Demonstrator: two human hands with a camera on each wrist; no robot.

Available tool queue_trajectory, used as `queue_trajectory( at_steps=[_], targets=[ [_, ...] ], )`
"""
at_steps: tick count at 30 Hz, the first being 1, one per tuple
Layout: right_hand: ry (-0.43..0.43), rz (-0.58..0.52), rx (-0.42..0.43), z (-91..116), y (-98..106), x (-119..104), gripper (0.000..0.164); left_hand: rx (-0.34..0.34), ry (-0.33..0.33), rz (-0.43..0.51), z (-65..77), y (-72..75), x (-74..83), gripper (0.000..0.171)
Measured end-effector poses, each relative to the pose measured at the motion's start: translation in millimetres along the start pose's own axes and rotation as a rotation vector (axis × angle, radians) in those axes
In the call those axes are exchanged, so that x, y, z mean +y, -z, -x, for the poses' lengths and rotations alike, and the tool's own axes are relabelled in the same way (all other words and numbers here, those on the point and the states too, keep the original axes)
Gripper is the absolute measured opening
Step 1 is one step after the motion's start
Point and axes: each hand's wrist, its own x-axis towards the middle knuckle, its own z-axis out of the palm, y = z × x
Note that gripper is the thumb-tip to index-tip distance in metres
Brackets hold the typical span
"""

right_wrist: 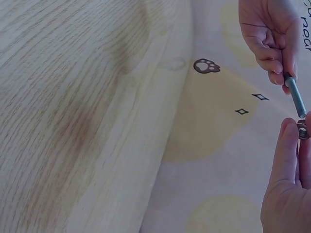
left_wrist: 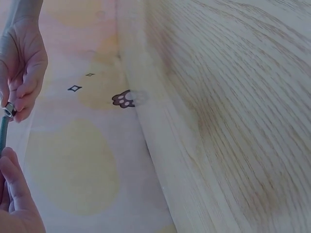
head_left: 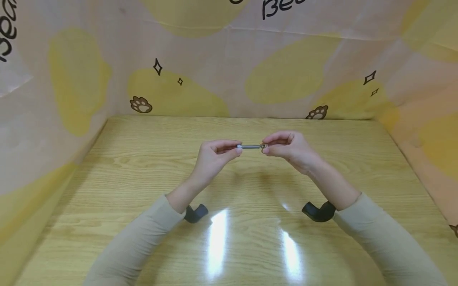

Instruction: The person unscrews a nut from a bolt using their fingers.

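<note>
Above the table, my left hand (head_left: 214, 157) pinches the head end of a grey metal bolt (head_left: 250, 147) between thumb and fingers. The bolt lies level in the head view, its threaded tip pointing right. Opposite it, my right hand (head_left: 290, 151) pinches a small shiny nut (head_left: 264, 146) by its edges. The nut (right_wrist: 302, 129) sits right at the bolt's tip; whether the threads have caught I cannot tell. In the left wrist view the bolt (left_wrist: 4, 131) shows only partly at the frame's edge, and fingers cover most of its head.
Beneath both hands spreads a wood-grain table (head_left: 143, 178) with bright light reflections near its front. A pale cloth (head_left: 229, 59) with yellow patches and paw prints hangs around its back and sides. Dark curved pieces (head_left: 318, 211) show beside each wrist.
</note>
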Motion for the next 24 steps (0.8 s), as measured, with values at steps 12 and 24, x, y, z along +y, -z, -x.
queue_trajectory(
  at_steps=[12,24],
  targets=[
    [-0.004,-0.062,0.021,-2.9,0.1,3.2,0.032,-0.014,0.039,-0.017,-4.3,-0.8,-5.1,0.023],
    [0.007,-0.042,0.021,-1.7,3.8,1.5,0.033,0.006,0.025,-0.041,-3.3,2.2,-2.7,0.023]
  ],
)
